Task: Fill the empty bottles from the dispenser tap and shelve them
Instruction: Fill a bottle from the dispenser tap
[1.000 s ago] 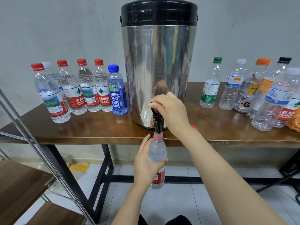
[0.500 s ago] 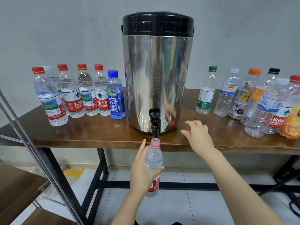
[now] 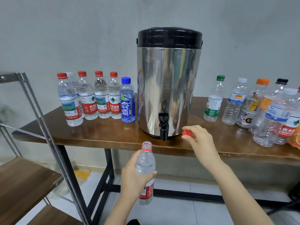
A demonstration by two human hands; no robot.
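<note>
Holding the uncapped bottle point(image 3: 145, 159) below the counter point(image 3: 97, 135) edge, down-left of the tap point(image 3: 163, 127) and clear of it, my left fingers point(image 3: 151, 173) wrap its middle. My right fingers point(image 3: 194, 128) pinch the red cap point(image 3: 187, 133) just above the counter. Risk: the bottle looks well filled, so a tilt or squeeze would spill it, and a loose pinch would drop the cap. Legible: "NONGFU SPRING" on the red-labelled bottles point(image 3: 88, 108); a large "G" on one right-side bottle point(image 3: 246, 120).
</note>
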